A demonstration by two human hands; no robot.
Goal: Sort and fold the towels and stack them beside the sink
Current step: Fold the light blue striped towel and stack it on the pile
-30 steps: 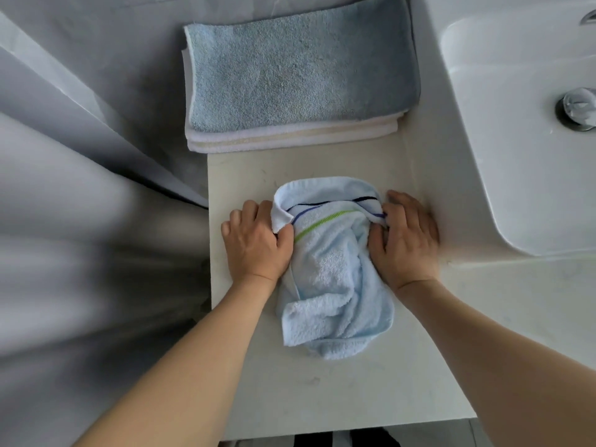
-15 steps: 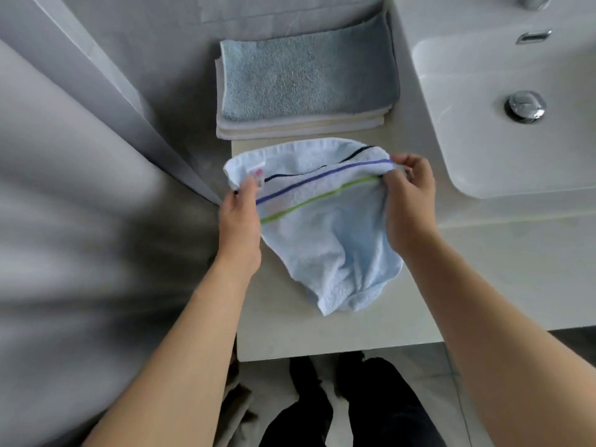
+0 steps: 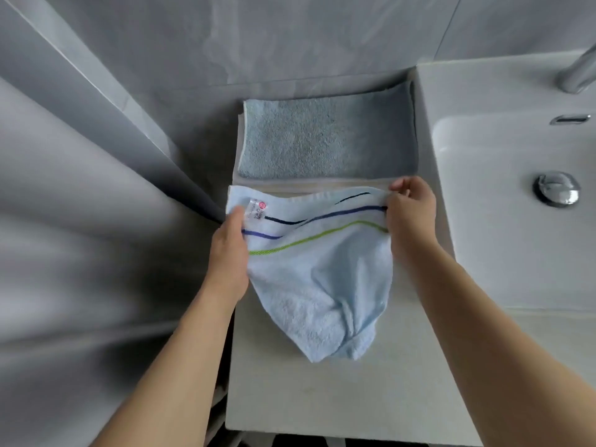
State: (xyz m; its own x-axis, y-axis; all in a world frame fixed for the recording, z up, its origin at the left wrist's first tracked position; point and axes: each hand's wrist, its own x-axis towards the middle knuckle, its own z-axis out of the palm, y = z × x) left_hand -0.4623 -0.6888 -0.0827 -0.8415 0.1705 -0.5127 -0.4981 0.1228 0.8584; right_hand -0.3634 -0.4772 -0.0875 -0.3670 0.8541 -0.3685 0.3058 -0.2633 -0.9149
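Left hand [image 3: 227,253]: We pinch the upper left corner of the light blue striped towel [image 3: 319,279], thumb on the front face just beside the sewn-in label [image 3: 256,210]; the other fingers are hidden behind the cloth.
Right hand [image 3: 411,211]: We pinch the upper right corner of the same towel, fingers curled over its top hem, in the centre right of the frame.
Light blue striped towel: Held up by its two top corners in the middle of the frame, above the countertop [image 3: 322,401]. The top edge runs nearly level between our hands. The lower part hangs bunched and narrows to a rounded fold; we cannot tell whether that fold touches the countertop.
Stripes: Three lines cross the towel below the top hem, one dark navy, one blue-violet, one lime green, all sagging toward the left.
Folded towel stack [image 3: 325,146]: Lies in the upper centre of the frame, against the grey tiled wall [image 3: 290,37]. A grey-blue towel is on top; the edges of pale towels show beneath it along the near side. The held towel's top hem overlaps that near edge in the picture.
Sink [image 3: 503,221]: White basin at the right of the frame, just beside the stack, with a chrome drain plug [image 3: 557,188] and a chrome tap [image 3: 579,75] at the upper right edge.
Left of frame: Blurred grey surfaces; we cannot tell what they are.
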